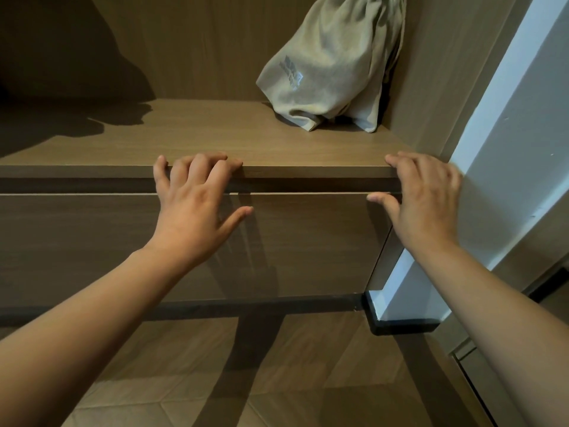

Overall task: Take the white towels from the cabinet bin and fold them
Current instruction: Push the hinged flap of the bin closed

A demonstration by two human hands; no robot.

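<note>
Reaching stage: the task looks to be at its very start; both hands are at the cabinet and nothing has been taken out.
Left hand: the left hand [191, 204] is spread against the drawer [92, 241], with its bent fingertips resting on the front edge of the shelf [215, 134] above and its thumb splayed on the drawer face; it holds nothing.
Right hand: the right hand [425, 198] is well apart from the left, near the drawer's right end, with its fingers laid loosely over the shelf edge and its thumb tip at the drawer's top edge; it too holds nothing.
Drawer: closed or nearly so, with only a narrow dark gap [308, 186] between its top edge and the shelf; this is probably the bin the task means, though its inside is hidden.
White towels: none in view; if they lie in the drawer, they cannot be seen from here.
Shelf: carries a beige drawstring bag [332, 63] at the back right, close against the cabinet side; it is not white and does not look like a towel.
Done: as far as can be judged, nothing beyond getting the hands to the drawer.
Left: opening the drawer, lifting out the towels, and every fold.
Folding place: no bench shows, only the wood-pattern floor [184, 380] below the cabinet.
</note>
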